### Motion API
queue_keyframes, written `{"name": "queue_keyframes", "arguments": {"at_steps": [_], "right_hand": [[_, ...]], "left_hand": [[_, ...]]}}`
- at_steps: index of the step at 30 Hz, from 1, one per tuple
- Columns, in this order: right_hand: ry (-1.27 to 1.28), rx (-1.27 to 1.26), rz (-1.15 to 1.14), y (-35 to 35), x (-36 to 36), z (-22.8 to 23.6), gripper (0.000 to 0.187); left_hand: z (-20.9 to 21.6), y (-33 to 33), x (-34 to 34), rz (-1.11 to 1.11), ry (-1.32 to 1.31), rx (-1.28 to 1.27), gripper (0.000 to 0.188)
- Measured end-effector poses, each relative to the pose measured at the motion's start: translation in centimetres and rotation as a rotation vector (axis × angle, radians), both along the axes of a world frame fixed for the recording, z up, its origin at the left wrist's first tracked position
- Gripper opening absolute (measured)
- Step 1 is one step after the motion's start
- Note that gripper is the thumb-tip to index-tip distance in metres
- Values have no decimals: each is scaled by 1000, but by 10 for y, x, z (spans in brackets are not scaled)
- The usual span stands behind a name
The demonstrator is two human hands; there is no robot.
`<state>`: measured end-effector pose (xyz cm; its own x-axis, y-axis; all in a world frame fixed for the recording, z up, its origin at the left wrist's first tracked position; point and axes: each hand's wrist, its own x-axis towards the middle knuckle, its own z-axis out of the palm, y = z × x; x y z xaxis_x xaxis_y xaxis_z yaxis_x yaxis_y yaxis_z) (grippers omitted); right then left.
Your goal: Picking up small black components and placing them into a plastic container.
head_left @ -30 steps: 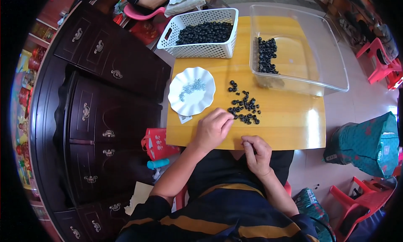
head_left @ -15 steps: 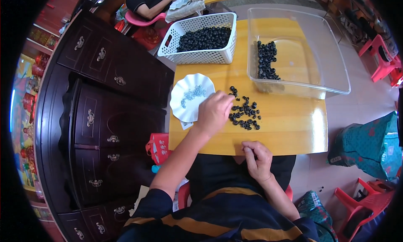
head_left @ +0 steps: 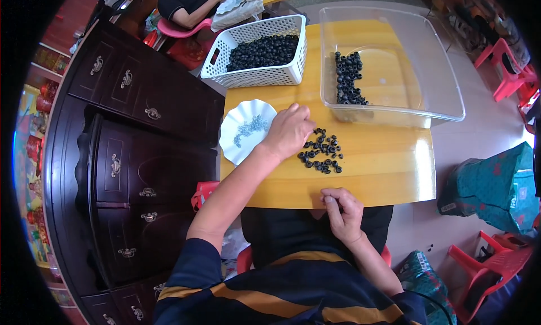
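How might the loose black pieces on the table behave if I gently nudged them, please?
The black pieces would probably roll or skid, since many look rounded and the table looks glossy. They would likely scatter, as they seem to lie loose. Each is probably light, being much smaller than the left hand.

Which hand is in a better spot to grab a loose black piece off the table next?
Probably the left hand: it's close beside the loose black pieces. The right hand is curled at the near edge of the table, farther from them.
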<state>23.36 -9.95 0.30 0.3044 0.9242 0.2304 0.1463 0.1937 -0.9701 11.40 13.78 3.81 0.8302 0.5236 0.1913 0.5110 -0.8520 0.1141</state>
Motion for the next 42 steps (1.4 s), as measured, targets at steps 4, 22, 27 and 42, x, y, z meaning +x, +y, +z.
{"name": "queue_keyframes", "arguments": {"at_steps": [4, 22, 27, 42], "right_hand": [[28, -29, -36, 2, 6, 9, 10], [-835, -104, -271, 42, 31, -1, 19], [-764, -90, -235, 26, 35, -7, 20], [887, -147, 16, -1, 34, -9, 16]], "left_hand": [[-6, 4, 0, -88, -84, 12, 2], [34, -55, -28, 78, -624, -586, 9], [16, -103, -24, 149, -758, -926, 7], [23, -144, 7, 23, -797, -726, 8]]}}
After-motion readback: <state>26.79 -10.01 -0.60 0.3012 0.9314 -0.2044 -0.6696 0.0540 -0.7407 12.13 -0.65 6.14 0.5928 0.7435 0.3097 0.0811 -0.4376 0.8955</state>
